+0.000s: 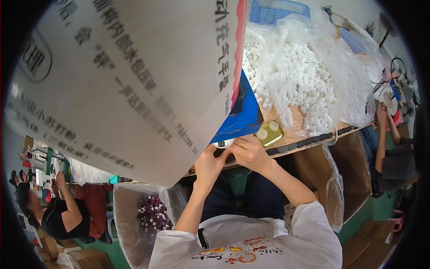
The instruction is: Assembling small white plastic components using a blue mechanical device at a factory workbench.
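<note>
Close to the table's front edge, my left hand [208,165] and my right hand [251,155] meet with fingers closed on a small white round piece [223,143] bearing a dark mark. A ring shows on one finger of my right hand. Just beyond is a blue object with flat sides [244,117], partly covered. A shallow gold tin [278,134] with a few white round pieces lies right of it. A large whitish printed sheet [148,89] hangs very near, hiding much of the upper left and some of the blue object.
Many small white cylindrical caps [309,96] are heaped on the table in clear plastic, below a blue basket [280,11]. Dark padding [309,142] lines the table edge. A lined carton of purple-and-white pieces [153,213] stands left of my legs, another carton [347,170] right. People work on both sides.
</note>
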Motion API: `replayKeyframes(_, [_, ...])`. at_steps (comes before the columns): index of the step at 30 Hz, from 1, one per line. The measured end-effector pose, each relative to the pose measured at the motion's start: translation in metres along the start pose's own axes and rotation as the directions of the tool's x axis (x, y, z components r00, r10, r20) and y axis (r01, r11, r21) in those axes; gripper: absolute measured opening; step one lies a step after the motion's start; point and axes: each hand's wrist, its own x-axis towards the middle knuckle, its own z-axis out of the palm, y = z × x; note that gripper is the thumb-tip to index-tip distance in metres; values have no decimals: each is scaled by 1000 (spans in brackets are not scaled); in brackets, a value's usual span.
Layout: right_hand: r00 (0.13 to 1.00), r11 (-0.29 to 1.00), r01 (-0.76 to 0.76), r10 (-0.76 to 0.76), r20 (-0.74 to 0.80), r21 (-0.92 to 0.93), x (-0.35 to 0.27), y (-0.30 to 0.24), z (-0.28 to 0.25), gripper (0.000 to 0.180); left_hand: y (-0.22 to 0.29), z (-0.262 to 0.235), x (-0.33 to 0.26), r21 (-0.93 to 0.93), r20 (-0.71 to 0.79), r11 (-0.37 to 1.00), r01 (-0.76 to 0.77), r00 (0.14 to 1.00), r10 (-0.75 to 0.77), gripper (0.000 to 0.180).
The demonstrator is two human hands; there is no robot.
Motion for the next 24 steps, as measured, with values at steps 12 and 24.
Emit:
replayKeyframes(12, [789,786,-615,611,-67,-67,3,143,-9,15,-6,-1,-2,-191,15,966,177,984,-178,23])
replayKeyframes(24, [708,719,-694,688,-159,17,-17,164,-16,18,-24,-3,5,-98,38,993,-63,997,67,24])
